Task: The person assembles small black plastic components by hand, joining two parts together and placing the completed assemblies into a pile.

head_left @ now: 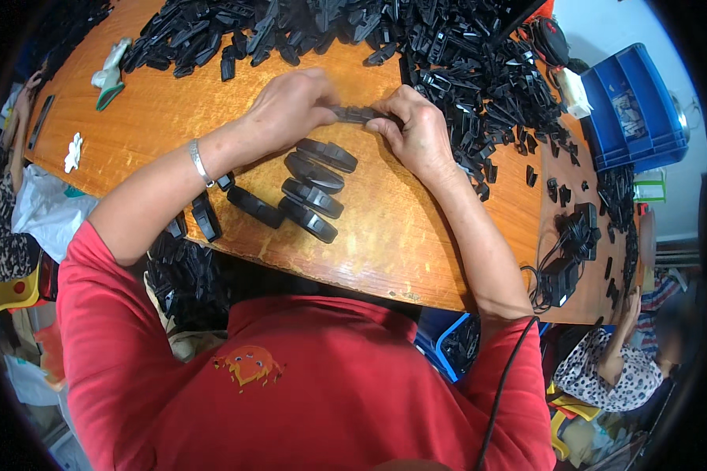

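Observation:
Between my two hands, above the wooden table, is a narrow black plastic part (356, 115). My right hand (418, 133) is closed, pinching the part's right end between thumb and fingers. At its other end my left hand (289, 110) is closed on it too, with its fingertips partly smeared by motion. Just below my hands lie several longer black plastic pieces, among them one nearest my hands (327, 155), another (308, 220) lower down, and one (254, 207) farther left. A further black piece (206, 217) rests by the table edge under my left forearm.
Heaps of black plastic parts (463, 86) cover the table's far side and right. A white glove (111, 71) lies at the left. Black adapters with cables (562, 275) sit beside my right forearm. A blue bin (632, 110) stands at right. Other people (613, 365) sit on both sides.

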### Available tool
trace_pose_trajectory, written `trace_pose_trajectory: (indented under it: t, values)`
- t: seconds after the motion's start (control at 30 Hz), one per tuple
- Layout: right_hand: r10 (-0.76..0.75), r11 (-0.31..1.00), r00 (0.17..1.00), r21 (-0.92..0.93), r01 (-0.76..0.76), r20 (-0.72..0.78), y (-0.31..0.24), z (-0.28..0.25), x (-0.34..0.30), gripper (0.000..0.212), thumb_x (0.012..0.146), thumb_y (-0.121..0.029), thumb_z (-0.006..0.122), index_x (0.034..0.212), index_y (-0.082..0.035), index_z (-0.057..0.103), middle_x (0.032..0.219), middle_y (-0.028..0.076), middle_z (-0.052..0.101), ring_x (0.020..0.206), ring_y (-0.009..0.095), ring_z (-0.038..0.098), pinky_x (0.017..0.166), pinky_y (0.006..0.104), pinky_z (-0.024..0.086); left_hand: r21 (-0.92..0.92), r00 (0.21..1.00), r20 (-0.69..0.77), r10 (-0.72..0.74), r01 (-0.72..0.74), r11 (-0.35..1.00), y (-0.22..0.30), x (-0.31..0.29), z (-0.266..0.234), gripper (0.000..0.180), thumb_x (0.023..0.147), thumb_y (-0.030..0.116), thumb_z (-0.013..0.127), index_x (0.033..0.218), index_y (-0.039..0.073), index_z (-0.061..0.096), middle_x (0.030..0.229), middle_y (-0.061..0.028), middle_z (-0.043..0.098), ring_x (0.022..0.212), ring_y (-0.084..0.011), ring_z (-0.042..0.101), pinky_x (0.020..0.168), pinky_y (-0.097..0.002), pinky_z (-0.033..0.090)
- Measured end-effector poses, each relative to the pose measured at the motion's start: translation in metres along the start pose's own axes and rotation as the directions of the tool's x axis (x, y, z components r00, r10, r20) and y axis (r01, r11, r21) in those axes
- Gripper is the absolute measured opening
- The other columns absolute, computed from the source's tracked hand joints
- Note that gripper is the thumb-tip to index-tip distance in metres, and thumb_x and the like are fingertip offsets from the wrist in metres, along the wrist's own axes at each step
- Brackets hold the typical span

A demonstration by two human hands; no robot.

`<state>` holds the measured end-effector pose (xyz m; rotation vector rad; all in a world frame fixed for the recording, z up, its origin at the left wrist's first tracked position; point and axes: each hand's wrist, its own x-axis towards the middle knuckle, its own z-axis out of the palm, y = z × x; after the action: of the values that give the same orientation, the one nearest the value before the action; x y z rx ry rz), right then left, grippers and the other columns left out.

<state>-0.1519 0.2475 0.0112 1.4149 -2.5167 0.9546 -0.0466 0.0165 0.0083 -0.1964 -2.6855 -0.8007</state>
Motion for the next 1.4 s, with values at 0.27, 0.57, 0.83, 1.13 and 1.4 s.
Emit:
trace_pose_trajectory:
  t: [0.27, 0.57, 0.83, 1.13, 1.4]
  values:
    - [-0.035, 0.996, 0.998, -0.078, 0.032, -0.043, -0.002, -0.001, 0.007, 0.025, 0.085, -0.019, 0.089, 0.105, -0.005, 0.083, 0.099, 0.015, 0.073, 0.092, 0.037, 0.073, 0.081, 0.0461, 0.06, -0.006, 1.0, -0.019, 0.02, -0.02, 1.0, -0.006, 0.004, 0.003, 0.019, 0.089, 0.01, 0.084, 0.103, -0.002, 0.076, 0.098, -0.0147, 0.071, 0.089, -0.0331, 0.071, 0.078, -0.0419, 0.056]
    - [-0.147, 0.988, 0.987, -0.054, 0.144, -0.057, -0.006, 0.021, 0.023, 0.024, 0.085, -0.024, 0.088, 0.092, -0.003, 0.079, 0.093, 0.016, 0.07, 0.085, 0.04, 0.071, 0.075, 0.0496, 0.056, -0.061, 0.998, 0.024, -0.058, 0.059, 0.996, -0.005, 0.013, -0.004, 0.017, 0.086, 0.006, 0.086, 0.098, -0.003, 0.078, 0.093, -0.0143, 0.072, 0.088, -0.0268, 0.072, 0.079, -0.0373, 0.056]
    - [0.054, 0.976, 0.998, -0.213, -0.055, -0.012, -0.017, -0.034, -0.009, 0.029, 0.087, -0.03, 0.087, 0.105, -0.009, 0.082, 0.101, 0.013, 0.074, 0.094, 0.036, 0.076, 0.083, 0.0472, 0.061, -0.141, 0.954, 0.288, -0.085, 0.13, 0.981, -0.008, 0.044, -0.033, 0.03, 0.09, 0.011, 0.083, 0.118, 0.002, 0.078, 0.092, -0.0114, 0.075, 0.092, -0.0261, 0.075, 0.084, -0.0367, 0.06]
    - [0.037, 0.92, 0.999, -0.391, -0.021, 0.032, 0.003, -0.018, -0.002, 0.012, 0.09, -0.014, 0.072, 0.095, -0.004, 0.078, 0.1, 0.019, 0.072, 0.095, 0.04, 0.075, 0.084, 0.0489, 0.06, 0.235, 0.992, -0.124, 0.011, 0.019, 0.972, -0.007, 0.113, 0.049, 0.039, 0.092, 0.02, 0.082, 0.125, 0.002, 0.072, 0.116, -0.0196, 0.075, 0.113, -0.0434, 0.07, 0.102, -0.0481, 0.056]
    - [-0.006, 0.969, 1.0, -0.247, 0.011, 0.023, -0.041, -0.017, -0.02, 0.013, 0.089, -0.019, 0.079, 0.094, -0.008, 0.074, 0.098, 0.016, 0.068, 0.092, 0.039, 0.072, 0.081, 0.0499, 0.059, -0.073, 0.945, -0.03, -0.324, 0.322, 0.944, -0.02, 0.089, 0.03, 0.029, 0.09, 0.026, 0.086, 0.103, 0.001, 0.076, 0.085, -0.0172, 0.074, 0.078, -0.0144, 0.071, 0.073, -0.0362, 0.057]
